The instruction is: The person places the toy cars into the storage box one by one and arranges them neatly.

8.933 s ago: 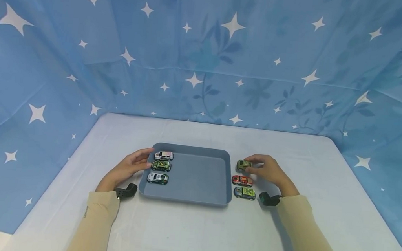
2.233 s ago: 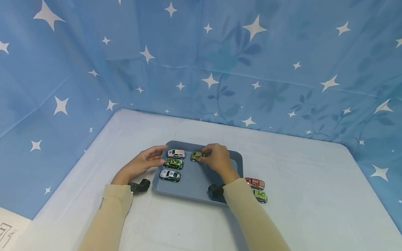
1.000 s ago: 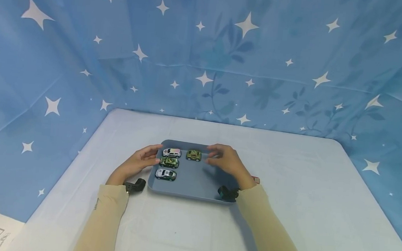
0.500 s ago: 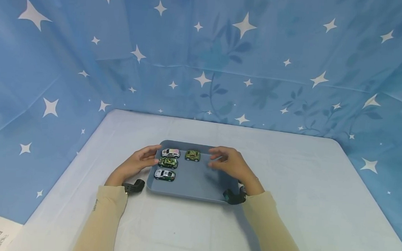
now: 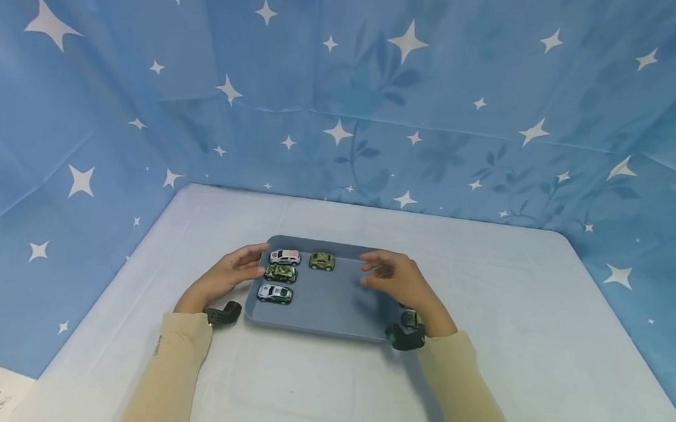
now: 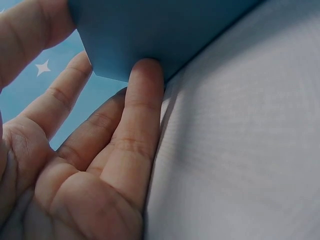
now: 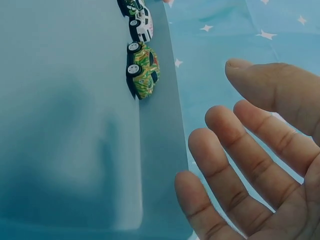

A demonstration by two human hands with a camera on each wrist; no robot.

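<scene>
My left hand rests at the left end of the blue-grey tray, its extended fingers touching the outer tray wall in the left wrist view. Over the tray's right side hovers my right hand, fingers spread and holding nothing. Nearest to it inside the tray stands an olive camouflage toy car, seen from its side in the right wrist view. Along the tray's left end sit a white-and-pink toy car, a green camouflage toy car and a white-and-green toy car.
Just right of the tray, a toy car shows partly behind my right wrist, with a sliver of another behind it. A white cloth covers the table. A blue star-patterned curtain rises behind and at both sides.
The olive camouflage toy car has gone from the table at right into the tray's back row. My right hand has let go of it and drawn away rightward. The left hand stays at the tray.
</scene>
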